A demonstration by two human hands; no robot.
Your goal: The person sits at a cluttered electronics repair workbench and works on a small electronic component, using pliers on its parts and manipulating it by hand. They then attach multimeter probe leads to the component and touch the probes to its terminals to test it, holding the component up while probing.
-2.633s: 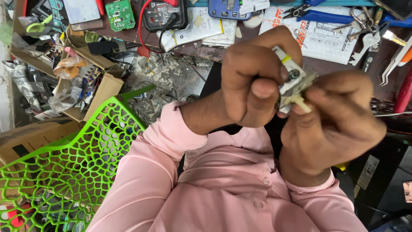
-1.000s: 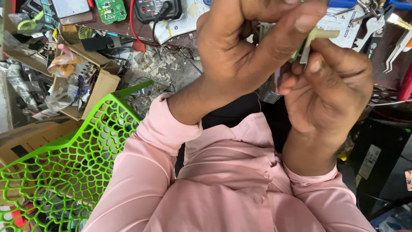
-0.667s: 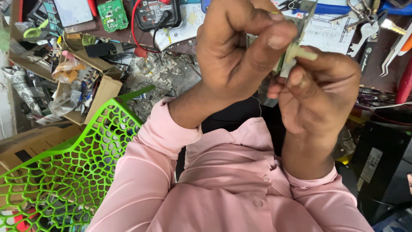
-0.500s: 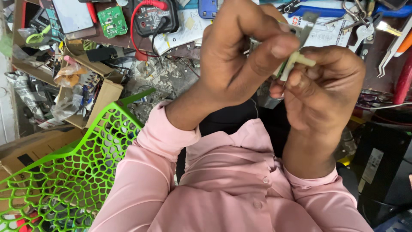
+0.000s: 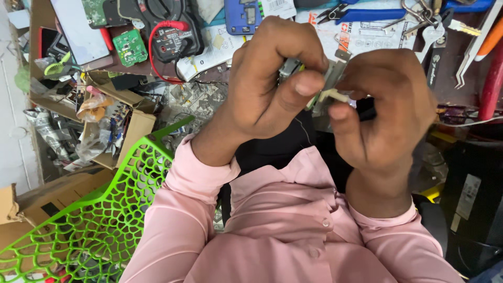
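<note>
Both hands pinch one small metal part point(image 5: 329, 86) with a pale plastic tab, held up over the lap: the left hand point(image 5: 272, 78) closes on it from the left, the right hand point(image 5: 387, 105) from the right. A slip could drop it among the clutter on the worktop point(image 5: 466, 73) or near the green mesh chair point(image 5: 99, 220); free room is tight.

An electronics repair workshop, probably: a cluttered counter point(image 5: 471, 68) carries a black meter point(image 5: 170, 26) at eleven o'clock, green circuit boards point(image 5: 130, 47), blue-handled pliers point(image 5: 361, 13) at one o'clock, tweezers point(image 5: 474, 50).
</note>
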